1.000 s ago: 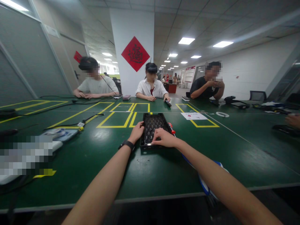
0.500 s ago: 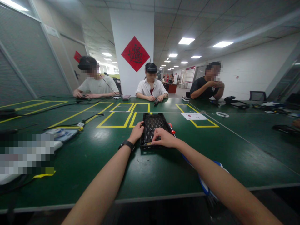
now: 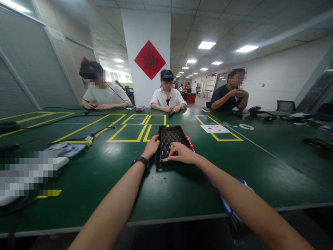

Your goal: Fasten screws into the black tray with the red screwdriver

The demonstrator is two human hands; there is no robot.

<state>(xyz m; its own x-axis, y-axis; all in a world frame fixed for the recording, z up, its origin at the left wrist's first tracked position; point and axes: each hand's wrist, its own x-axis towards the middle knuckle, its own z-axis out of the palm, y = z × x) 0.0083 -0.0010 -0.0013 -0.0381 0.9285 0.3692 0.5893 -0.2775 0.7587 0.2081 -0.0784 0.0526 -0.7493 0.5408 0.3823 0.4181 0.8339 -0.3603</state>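
A shallow black plastic tray, its floor patterned with rows of cells, lies on the green table in front of me. My left hand, with a dark band on the wrist, grips its left wall, fingers curled over the edge. Inside its near end, my right hand is closed in a pinch. A small yellowish piece shows at those fingertips; whether they hold it is unclear. Just right of the tray, partly hidden, lie red-handled tools.
A blue-and-white object sits beneath my right forearm at the table's edge. White paper and a white ring lie to the right. Cables and a blurred white item are leftward. Several people sit across the table.
Both hands and the tray stay almost in place. Across the table, the person at left has leaned a little further left and lower.
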